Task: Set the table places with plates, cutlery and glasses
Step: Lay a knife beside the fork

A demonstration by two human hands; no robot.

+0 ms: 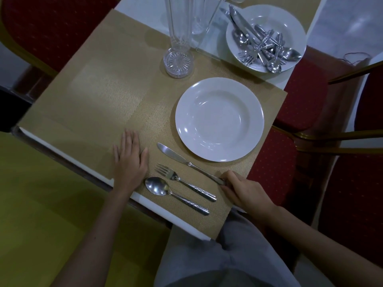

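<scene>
While my right hand [242,189] pinches the end of the knife [186,162], I am lining it up just beside the empty plate [219,119] on the mat [99,96]. My left hand [129,160] lies flat on the mat, fingers straight and close together. The fork [182,181] and spoon [172,193] already lie side by side near the table edge. Next I think I should let go and fetch more pieces from the plate of spare cutlery [265,38], past the glass [178,48].

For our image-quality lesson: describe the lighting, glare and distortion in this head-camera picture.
Head view: dim overall; small glare spots on the empty plate and knife; wide-angle bending curves the placemat edges and stretches the tall glass; the right hand gripping the knife handle and the flat left hand look sharp.
</scene>
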